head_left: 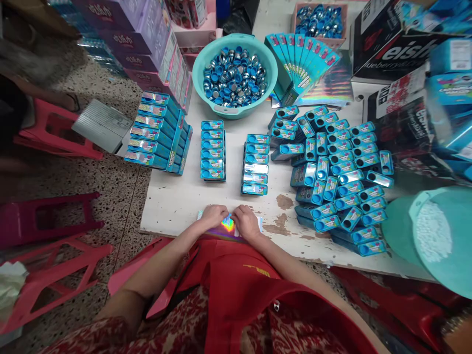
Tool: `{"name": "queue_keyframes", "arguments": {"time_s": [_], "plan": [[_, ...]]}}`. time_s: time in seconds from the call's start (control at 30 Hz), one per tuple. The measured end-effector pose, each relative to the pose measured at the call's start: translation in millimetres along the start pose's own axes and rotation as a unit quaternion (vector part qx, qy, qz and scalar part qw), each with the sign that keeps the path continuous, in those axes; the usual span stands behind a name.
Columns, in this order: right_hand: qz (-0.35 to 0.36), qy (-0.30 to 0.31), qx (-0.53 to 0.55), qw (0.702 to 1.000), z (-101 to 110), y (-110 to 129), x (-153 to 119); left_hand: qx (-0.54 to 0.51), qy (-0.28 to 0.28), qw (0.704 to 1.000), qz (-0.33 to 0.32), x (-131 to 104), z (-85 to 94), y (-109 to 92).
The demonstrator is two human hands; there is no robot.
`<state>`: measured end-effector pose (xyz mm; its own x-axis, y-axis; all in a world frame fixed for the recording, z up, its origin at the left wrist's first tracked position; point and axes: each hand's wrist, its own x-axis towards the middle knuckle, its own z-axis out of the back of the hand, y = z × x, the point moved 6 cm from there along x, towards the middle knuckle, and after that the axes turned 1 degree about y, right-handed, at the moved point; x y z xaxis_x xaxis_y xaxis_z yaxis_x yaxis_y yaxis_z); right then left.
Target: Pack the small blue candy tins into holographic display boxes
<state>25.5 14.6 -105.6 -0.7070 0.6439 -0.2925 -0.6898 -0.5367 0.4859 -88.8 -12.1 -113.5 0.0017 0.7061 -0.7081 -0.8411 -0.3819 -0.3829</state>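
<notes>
A flat holographic card sheet lies at the near edge of the white table. My left hand presses on its left part and my right hand on its right part, fingers curled on it and nearly touching. Two neat columns of small blue boxes stand just beyond my hands. A loose pile of open blue boxes spreads to the right. A teal basin full of blue and silver caps sits at the back.
A stack of blue boxes stands at the table's left edge. Fanned flat cartons lie behind the pile. Black cartons fill the right. A teal basin overhangs the right. Pink stools stand on the floor at left.
</notes>
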Motion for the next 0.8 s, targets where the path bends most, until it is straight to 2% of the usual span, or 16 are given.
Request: {"name": "queue_keyframes", "arguments": {"time_s": [0.1,0.2,0.27,0.33,0.4,0.43,0.53,0.67,0.8], "plan": [[0.051,-0.007,0.039,0.998,13.1,7.8,-12.8,0.015,-0.003,1.000,-0.005,-0.3,-1.8,-0.5],[0.037,-0.041,0.118,0.991,40.2,6.3,-29.2,-0.008,-0.021,1.000,-0.013,-4.7,-0.1,-1.9],[0.000,-0.080,0.182,0.980,62.7,2.2,-34.0,-0.086,-0.073,0.992,-0.055,-12.1,10.3,-9.3],[-0.032,-0.113,0.241,0.963,83.7,-0.6,-32.6,-0.210,-0.110,0.963,-0.127,-21.5,23.8,-22.5],[-0.055,-0.131,0.286,0.948,100.2,-1.9,-26.4,-0.322,-0.092,0.926,-0.176,-26.8,33.1,-36.4],[-0.062,-0.136,0.304,0.941,106.4,-2.3,-22.3,-0.362,-0.069,0.912,-0.179,-26.4,35.8,-42.1],[-0.076,-0.159,0.337,0.925,117.9,-6.3,-7.4,-0.412,-0.046,0.900,-0.133,-15.8,46.5,-49.9],[-0.121,-0.231,0.316,0.912,124.6,-23.4,19.2,-0.375,-0.089,0.914,-0.131,5.6,84.0,-55.8],[-0.160,-0.322,0.221,0.907,138.4,-39.1,54.3,-0.249,-0.181,0.945,-0.115,29.4,135.1,-63.3]]}}
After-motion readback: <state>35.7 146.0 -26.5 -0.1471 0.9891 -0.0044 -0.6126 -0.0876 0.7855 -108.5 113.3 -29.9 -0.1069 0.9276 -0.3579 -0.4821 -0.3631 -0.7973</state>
